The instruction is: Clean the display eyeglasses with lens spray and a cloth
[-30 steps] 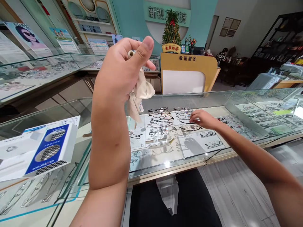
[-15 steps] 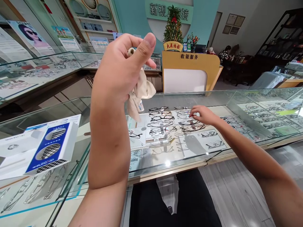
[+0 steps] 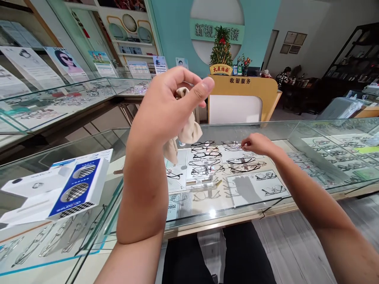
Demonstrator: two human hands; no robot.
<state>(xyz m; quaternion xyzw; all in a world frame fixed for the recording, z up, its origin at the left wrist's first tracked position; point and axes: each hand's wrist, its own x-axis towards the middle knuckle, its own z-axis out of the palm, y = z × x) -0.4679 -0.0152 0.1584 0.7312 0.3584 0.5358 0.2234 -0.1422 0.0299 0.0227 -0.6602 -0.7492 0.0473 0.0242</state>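
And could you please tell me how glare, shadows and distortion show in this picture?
In the head view, a glare spot shines at the near edge of the glass counter; a dark shadow falls on the white panel; the left hand looms large, likely wide-angle stretch; the background shelves at upper right look dim.

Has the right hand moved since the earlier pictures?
Yes: the right hand has shifted forward, closer to the far edge of the glass display case.

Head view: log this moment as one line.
left hand: raised, holding cream cloth | right hand: at display case, near eyeglasses, contact unclear | blue-and-white box: far left
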